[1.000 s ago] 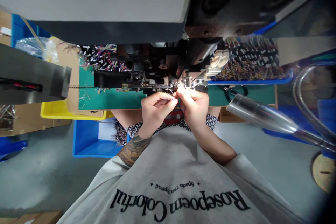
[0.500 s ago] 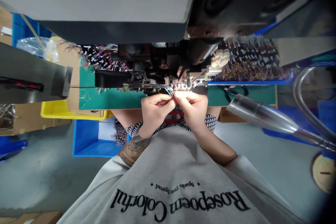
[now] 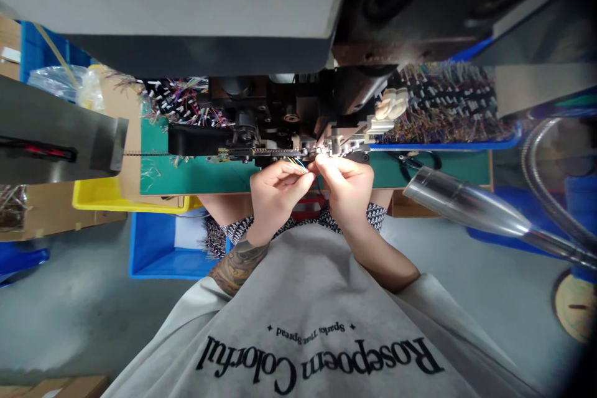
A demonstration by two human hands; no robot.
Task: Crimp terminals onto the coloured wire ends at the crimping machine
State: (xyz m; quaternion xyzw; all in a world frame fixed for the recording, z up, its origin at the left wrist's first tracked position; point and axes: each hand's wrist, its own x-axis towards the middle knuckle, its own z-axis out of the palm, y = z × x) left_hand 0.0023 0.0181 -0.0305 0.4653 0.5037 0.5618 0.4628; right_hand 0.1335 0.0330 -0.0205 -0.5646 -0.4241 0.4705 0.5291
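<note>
My left hand [image 3: 276,189], on a tattooed forearm, pinches a small bundle of thin coloured wires [image 3: 300,165]. My right hand [image 3: 349,185] pinches the same wires' ends and holds them against the metal die [image 3: 332,147] of the black crimping machine [image 3: 280,118]. The fingertips of both hands nearly touch, right below the die. A strip of metal terminals [image 3: 186,153] runs in from the left toward the die.
Green mat [image 3: 196,177] under the machine. Heaps of finished wire pieces lie at left [image 3: 180,102] and in a blue tray at right [image 3: 448,109]. Scissors [image 3: 413,163], a metal cone on a flexible hose [image 3: 466,205], a yellow bin [image 3: 93,199], a blue bin [image 3: 158,249].
My right hand has shifted slightly up and right, bringing a wire end to the die. My left hand keeps its pinch on the bundle, almost still.
</note>
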